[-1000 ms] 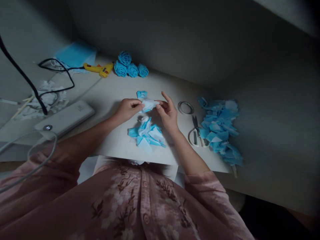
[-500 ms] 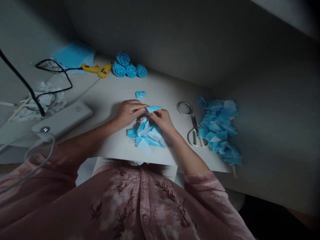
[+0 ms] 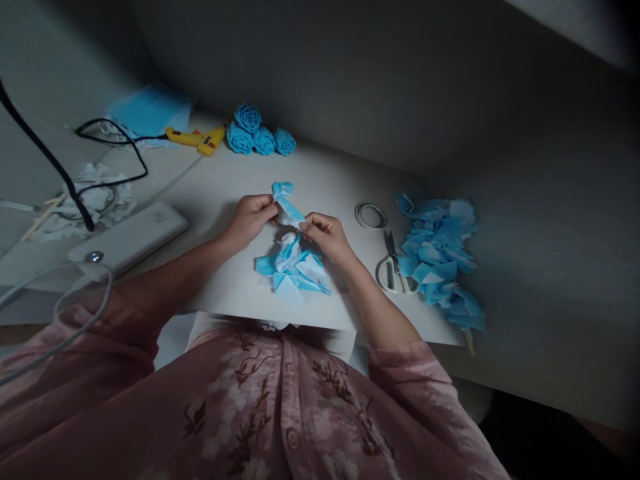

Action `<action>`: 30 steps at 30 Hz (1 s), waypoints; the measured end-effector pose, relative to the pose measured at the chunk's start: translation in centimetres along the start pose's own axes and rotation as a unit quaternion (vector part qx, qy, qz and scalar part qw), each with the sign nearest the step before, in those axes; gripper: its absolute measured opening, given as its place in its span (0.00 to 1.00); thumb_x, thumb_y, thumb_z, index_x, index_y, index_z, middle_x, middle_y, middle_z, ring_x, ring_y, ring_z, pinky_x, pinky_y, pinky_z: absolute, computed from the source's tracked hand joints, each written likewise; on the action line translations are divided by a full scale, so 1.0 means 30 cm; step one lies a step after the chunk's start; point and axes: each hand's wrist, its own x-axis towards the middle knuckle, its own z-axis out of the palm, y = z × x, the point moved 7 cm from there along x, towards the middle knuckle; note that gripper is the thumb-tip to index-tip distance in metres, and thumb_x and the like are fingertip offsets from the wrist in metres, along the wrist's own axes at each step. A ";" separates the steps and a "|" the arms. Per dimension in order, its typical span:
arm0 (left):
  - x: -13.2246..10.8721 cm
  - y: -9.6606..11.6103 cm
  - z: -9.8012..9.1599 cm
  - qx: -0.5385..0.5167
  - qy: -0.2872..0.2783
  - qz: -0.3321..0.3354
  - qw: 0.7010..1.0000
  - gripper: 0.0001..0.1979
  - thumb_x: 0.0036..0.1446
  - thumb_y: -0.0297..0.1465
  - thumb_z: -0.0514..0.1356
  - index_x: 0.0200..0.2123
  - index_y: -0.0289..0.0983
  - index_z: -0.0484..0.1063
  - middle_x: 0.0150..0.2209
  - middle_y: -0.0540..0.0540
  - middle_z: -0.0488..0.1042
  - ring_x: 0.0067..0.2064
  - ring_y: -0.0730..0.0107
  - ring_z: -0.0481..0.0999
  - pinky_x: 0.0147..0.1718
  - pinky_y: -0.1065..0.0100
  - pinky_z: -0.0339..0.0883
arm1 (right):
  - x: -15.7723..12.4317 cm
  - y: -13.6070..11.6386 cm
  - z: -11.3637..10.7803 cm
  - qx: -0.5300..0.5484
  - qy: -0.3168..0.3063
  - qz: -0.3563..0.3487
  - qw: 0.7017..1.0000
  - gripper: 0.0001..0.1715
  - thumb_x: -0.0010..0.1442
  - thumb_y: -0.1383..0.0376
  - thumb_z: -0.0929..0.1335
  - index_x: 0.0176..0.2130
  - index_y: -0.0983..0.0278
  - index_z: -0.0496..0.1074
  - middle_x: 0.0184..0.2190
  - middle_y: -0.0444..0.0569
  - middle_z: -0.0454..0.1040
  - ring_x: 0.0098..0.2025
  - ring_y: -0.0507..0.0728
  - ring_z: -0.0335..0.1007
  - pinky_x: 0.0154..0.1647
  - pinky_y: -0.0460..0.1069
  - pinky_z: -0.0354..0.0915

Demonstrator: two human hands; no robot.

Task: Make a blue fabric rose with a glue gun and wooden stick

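Observation:
A small blue-and-white paper piece (image 3: pixel 290 212) is stretched between my hands above the table. My left hand (image 3: pixel 253 217) pinches its upper left end, and my right hand (image 3: pixel 325 233) pinches its lower right end. Just behind it lies another small blue folded piece (image 3: pixel 283 189). A loose pile of blue and white pieces (image 3: pixel 295 267) rests on the table, nearer to my body than the hands.
Blue paper roses (image 3: pixel 249 117) stand at the back, beside a yellow glue gun (image 3: pixel 213 140). A white power bank (image 3: pixel 130 237) and white scraps (image 3: pixel 95 213) lie left. On the right are a tape roll (image 3: pixel 371 216), scissors (image 3: pixel 390 270) and a large blue paper heap (image 3: pixel 440 247).
My hands have moved apart, with my left hand slightly to the left. The held piece, narrow and folded before, now spans the gap between them and shows more of its surface.

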 end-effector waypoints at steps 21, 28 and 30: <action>-0.030 0.065 0.038 0.130 -0.051 0.088 0.986 0.20 0.59 0.41 0.60 0.19 0.38 0.61 0.19 0.54 0.58 0.24 0.75 0.58 0.25 0.70 0.51 | 0.007 0.005 -0.047 0.053 0.060 -0.022 0.997 0.46 0.52 0.34 0.74 0.58 0.59 0.77 0.48 0.51 0.81 0.53 0.62 0.75 0.54 0.55 0.73; -0.042 0.084 0.050 0.168 -0.059 0.112 0.978 0.19 0.58 0.39 0.60 0.19 0.38 0.62 0.18 0.54 0.59 0.24 0.74 0.58 0.25 0.70 0.51 | 0.018 0.041 -0.027 0.060 0.045 -0.030 0.997 0.42 0.51 0.41 0.78 0.57 0.59 0.77 0.41 0.48 0.80 0.40 0.56 0.76 0.44 0.52 0.74; -0.037 0.077 0.041 0.150 -0.052 0.097 0.982 0.19 0.58 0.39 0.60 0.19 0.38 0.62 0.18 0.54 0.59 0.24 0.74 0.59 0.25 0.70 0.51 | 0.020 0.047 -0.043 0.050 0.059 -0.041 0.996 0.38 0.53 0.42 0.78 0.56 0.58 0.78 0.38 0.46 0.79 0.37 0.55 0.74 0.42 0.51 0.73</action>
